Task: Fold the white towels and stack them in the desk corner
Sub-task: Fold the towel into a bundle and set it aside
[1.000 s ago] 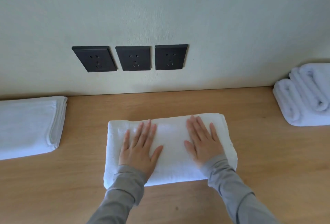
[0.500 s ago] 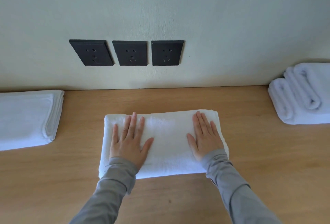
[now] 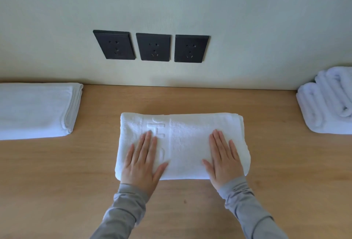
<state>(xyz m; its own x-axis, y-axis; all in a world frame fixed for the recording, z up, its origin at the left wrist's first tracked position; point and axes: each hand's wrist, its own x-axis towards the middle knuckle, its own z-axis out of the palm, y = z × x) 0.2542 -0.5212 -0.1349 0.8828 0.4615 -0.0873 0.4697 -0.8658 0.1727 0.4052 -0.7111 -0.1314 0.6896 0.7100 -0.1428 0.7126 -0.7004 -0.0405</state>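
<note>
Left hand (image 3: 141,162) and right hand (image 3: 224,160) flat on folded white terry towel (image 3: 182,143), mid light wooden table (image 3: 57,172); fingers (image 3: 146,143) straight, together, pressing. Fold looks done; stacking left. Left of it: flat folded white cloth (image 3: 36,109). Right: bulky white towel pile (image 3: 327,103), likely the corner stack; no obstacle seen between. Behind: three black wall sockets (image 3: 153,47).

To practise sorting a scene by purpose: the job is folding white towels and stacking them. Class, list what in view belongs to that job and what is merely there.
Belongs to the job: middle towel, under the flat left hand and right hand; folded towel at left; towel pile at right; desk.

Merely there: black wall sockets; wall.
</note>
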